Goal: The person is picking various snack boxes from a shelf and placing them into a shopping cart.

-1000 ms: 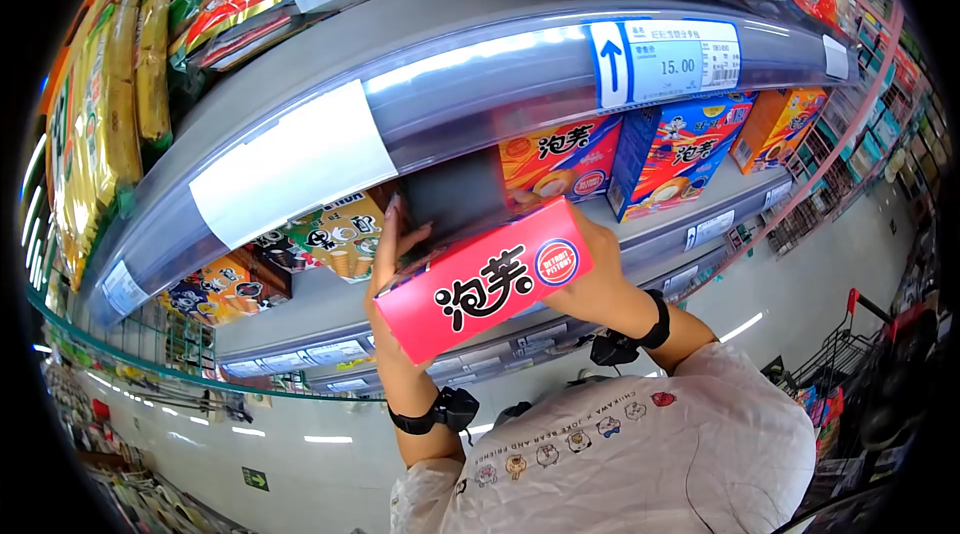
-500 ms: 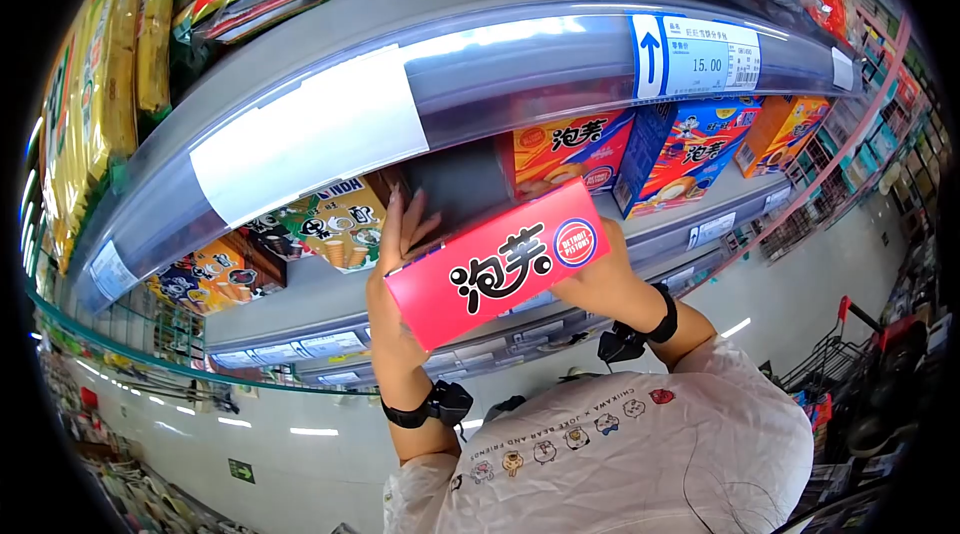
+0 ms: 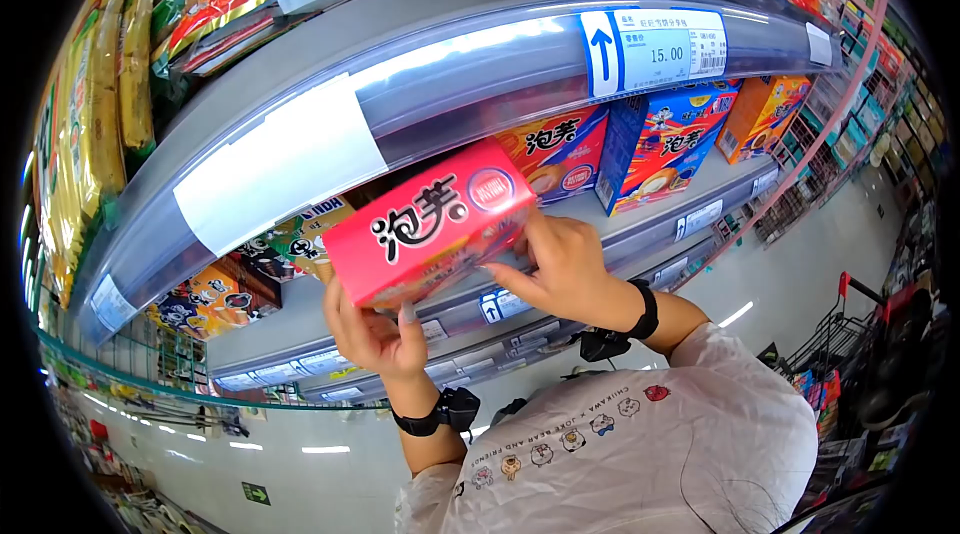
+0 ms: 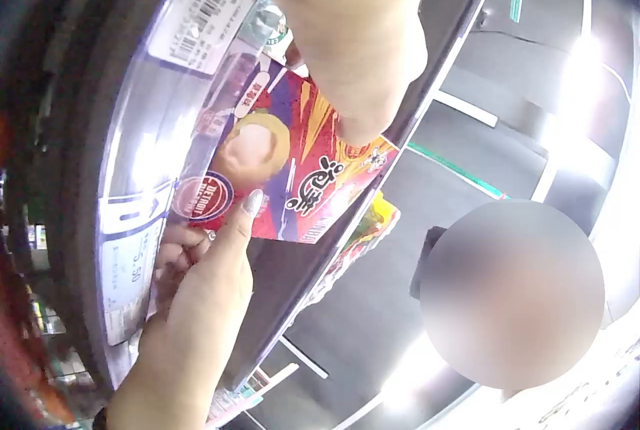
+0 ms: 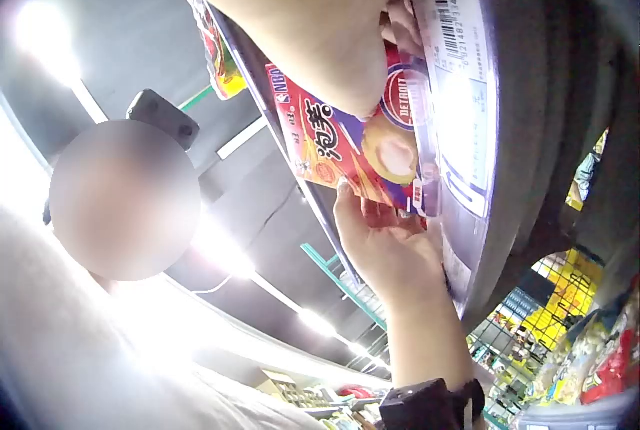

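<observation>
Curved grey shelves (image 3: pixel 480 54) rise overhead, one bearing a blue-arrowed price tag (image 3: pixel 655 52). Orange and blue cartons (image 3: pixel 660 149) line the shelf beneath, with snack bags (image 3: pixel 90 124) up left. The pale glossy floor (image 3: pixel 300 444) mirrors strip lights, and a red trolley (image 3: pixel 860 299) stands on the right.

A pink-red box (image 3: pixel 430 224) with black Chinese lettering and a round badge tilts up to the right, held off the shelf (image 3: pixel 640 219) at its front edge.
</observation>
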Motion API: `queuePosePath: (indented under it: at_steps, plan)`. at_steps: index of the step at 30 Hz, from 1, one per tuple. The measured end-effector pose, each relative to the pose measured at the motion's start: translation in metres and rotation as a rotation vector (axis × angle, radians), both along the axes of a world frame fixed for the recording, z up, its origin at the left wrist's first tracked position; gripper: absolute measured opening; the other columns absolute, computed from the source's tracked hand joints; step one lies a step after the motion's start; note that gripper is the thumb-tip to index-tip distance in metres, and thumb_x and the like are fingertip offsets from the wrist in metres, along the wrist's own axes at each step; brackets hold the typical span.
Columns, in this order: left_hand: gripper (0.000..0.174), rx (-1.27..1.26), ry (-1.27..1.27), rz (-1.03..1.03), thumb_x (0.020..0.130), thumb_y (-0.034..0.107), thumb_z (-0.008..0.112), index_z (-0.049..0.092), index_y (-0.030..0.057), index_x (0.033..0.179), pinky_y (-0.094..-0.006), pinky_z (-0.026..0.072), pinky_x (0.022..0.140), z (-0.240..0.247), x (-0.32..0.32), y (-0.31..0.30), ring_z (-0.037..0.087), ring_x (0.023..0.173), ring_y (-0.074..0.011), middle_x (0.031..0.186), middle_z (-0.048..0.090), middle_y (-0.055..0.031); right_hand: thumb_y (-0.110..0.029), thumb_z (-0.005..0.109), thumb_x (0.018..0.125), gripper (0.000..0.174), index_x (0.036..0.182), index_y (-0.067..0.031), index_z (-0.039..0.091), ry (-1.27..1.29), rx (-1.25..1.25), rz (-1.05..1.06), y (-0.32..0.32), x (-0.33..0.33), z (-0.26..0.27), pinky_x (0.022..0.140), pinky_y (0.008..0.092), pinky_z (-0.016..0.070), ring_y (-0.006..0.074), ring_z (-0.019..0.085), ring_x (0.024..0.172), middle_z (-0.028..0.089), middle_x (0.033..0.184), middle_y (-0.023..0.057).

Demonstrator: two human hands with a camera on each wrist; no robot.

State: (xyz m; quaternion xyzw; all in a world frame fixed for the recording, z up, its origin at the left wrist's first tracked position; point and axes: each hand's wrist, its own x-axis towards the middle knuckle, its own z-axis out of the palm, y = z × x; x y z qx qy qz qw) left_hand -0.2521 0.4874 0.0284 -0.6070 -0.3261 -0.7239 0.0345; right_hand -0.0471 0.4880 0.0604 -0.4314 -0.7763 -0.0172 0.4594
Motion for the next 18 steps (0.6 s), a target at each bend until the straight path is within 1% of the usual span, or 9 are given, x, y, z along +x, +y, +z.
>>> queuePosePath:
  at_steps: [1, 2, 5, 6, 8, 11, 14, 17, 18]
  plan:
    - [0.05, 0.017, -0.033, -0.009, 0.078, 0.022, 0.066, 0.051, -0.0099, 0.115, -0.0371, 0.0437, 0.085, 0.0003, 0.0014, 0.0004, 0.053, 0.106, -0.0329, 0.115, 0.05, -0.0218, -0.036, 0.071, 0.073, 0.061, 0.115, 0.0015, 0.049, 0.014, 0.006, 0.002, -0.0001, -0.0002, -0.0002, 0.051, 0.0338, 0.0459, 0.0255, 0.06, 0.056, 0.057, 0.065, 0.0089]
    - [0.049, 0.005, 0.024, -0.039, 0.078, 0.014, 0.065, 0.049, -0.0093, 0.118, -0.0354, 0.0445, 0.085, -0.0002, -0.001, 0.0004, 0.051, 0.108, -0.0313, 0.119, 0.045, -0.0204, -0.036, 0.071, 0.073, 0.061, 0.116, 0.0014, 0.049, 0.028, 0.011, 0.006, 0.0, -0.0008, 0.0, 0.05, 0.0337, 0.0457, 0.0251, 0.059, 0.055, 0.057, 0.064, 0.0082]
    - [0.047, 0.036, 0.09, 0.021, 0.077, 0.011, 0.065, 0.05, -0.008, 0.118, -0.0316, 0.0459, 0.081, 0.0006, -0.0019, 0.001, 0.049, 0.109, -0.0296, 0.119, 0.046, -0.0197, -0.03, 0.074, 0.071, 0.061, 0.113, 0.0046, 0.048, 0.036, 0.079, 0.014, 0.002, -0.002, -0.0009, 0.046, 0.0314, 0.0428, 0.0217, 0.056, 0.049, 0.055, 0.06, 0.0055]
    - [0.047, 0.051, 0.087, 0.038, 0.076, 0.009, 0.064, 0.05, -0.0074, 0.118, -0.0305, 0.0465, 0.079, 0.0012, -0.0009, 0.002, 0.052, 0.105, -0.0283, 0.119, 0.046, -0.0197, -0.027, 0.076, 0.069, 0.06, 0.111, 0.0063, 0.048, 0.033, 0.111, 0.015, 0.003, -0.002, -0.0012, 0.044, 0.0303, 0.0415, 0.0202, 0.054, 0.046, 0.054, 0.058, 0.0045]
    - [0.046, 0.08, 0.081, 0.073, 0.075, 0.006, 0.063, 0.051, -0.0062, 0.118, -0.0283, 0.0478, 0.074, 0.0024, 0.0018, 0.0035, 0.057, 0.095, -0.0256, 0.119, 0.046, -0.0198, -0.025, 0.076, 0.07, 0.058, 0.111, 0.0057, 0.048, 0.047, 0.088, 0.021, 0.003, -0.0019, -0.0015, 0.043, 0.0295, 0.0411, 0.0195, 0.054, 0.046, 0.054, 0.058, 0.0042]
    - [0.044, 0.038, 0.163, 0.06, 0.08, -0.004, 0.06, 0.046, -0.0086, 0.121, -0.025, 0.0519, 0.068, 0.0045, -0.0016, -0.0027, 0.058, 0.095, -0.0207, 0.125, 0.041, -0.0201, -0.023, 0.075, 0.071, 0.056, 0.111, 0.0047, 0.049, 0.042, 0.073, 0.028, 0.0054, -0.0002, -0.0031, 0.043, 0.0288, 0.0407, 0.0186, 0.053, 0.045, 0.054, 0.058, 0.0037]
    - [0.049, 0.094, 0.153, 0.079, 0.071, -0.005, 0.061, 0.051, -0.0059, 0.119, -0.0204, 0.0462, 0.054, 0.0074, 0.0028, 0.0029, 0.056, 0.058, -0.0131, 0.119, 0.047, -0.0206, -0.022, 0.075, 0.07, 0.054, 0.111, 0.0034, 0.05, 0.038, 0.086, 0.001, 0.0047, 0.0017, -0.007, 0.044, 0.0287, 0.0411, 0.0181, 0.054, 0.046, 0.054, 0.059, 0.003]
    - [0.045, 0.041, 0.186, 0.051, 0.078, -0.004, 0.06, 0.048, -0.0075, 0.121, -0.0239, 0.0514, 0.063, 0.008, 0.0022, -0.0015, 0.058, 0.092, -0.0199, 0.123, 0.045, -0.021, -0.022, 0.075, 0.07, 0.053, 0.11, 0.0025, 0.051, 0.009, 0.136, -0.048, 0.0037, 0.001, -0.0061, 0.046, 0.029, 0.0419, 0.0181, 0.055, 0.049, 0.055, 0.062, 0.0027]
    - [0.045, 0.049, 0.187, 0.057, 0.078, -0.004, 0.06, 0.049, -0.0077, 0.121, -0.0235, 0.0509, 0.062, 0.0083, 0.0025, -0.0011, 0.059, 0.089, -0.0193, 0.123, 0.046, -0.0213, -0.022, 0.075, 0.07, 0.052, 0.11, 0.0022, 0.052, -0.008, 0.155, -0.067, 0.0028, 0.0012, -0.0058, 0.047, 0.0291, 0.0422, 0.0182, 0.055, 0.05, 0.055, 0.063, 0.0027]
